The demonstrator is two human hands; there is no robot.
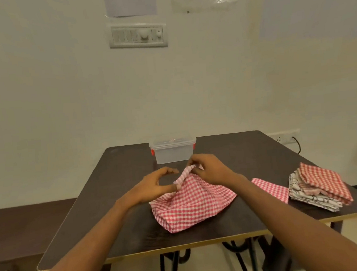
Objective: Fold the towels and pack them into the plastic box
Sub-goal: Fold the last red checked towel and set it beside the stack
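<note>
My right hand (210, 172) pinches the raised edge of the red checked towel (191, 202); my left hand (154, 187) pinches that edge lower down. The rest lies crumpled on the worktop (114, 204).

One box (173, 151) at the counter's (119, 204) far edge. Two single red-check towels: loose towel (191, 205), flat towel (271, 189). One stack (318, 186) at the right edge, count unclear. Two hands: left hand (154, 187), right hand (210, 171).

Dark table (119, 204), lidded plastic box (173, 151), red checked towel (191, 205), pink cloth (271, 189), towel stack (320, 186)
</note>
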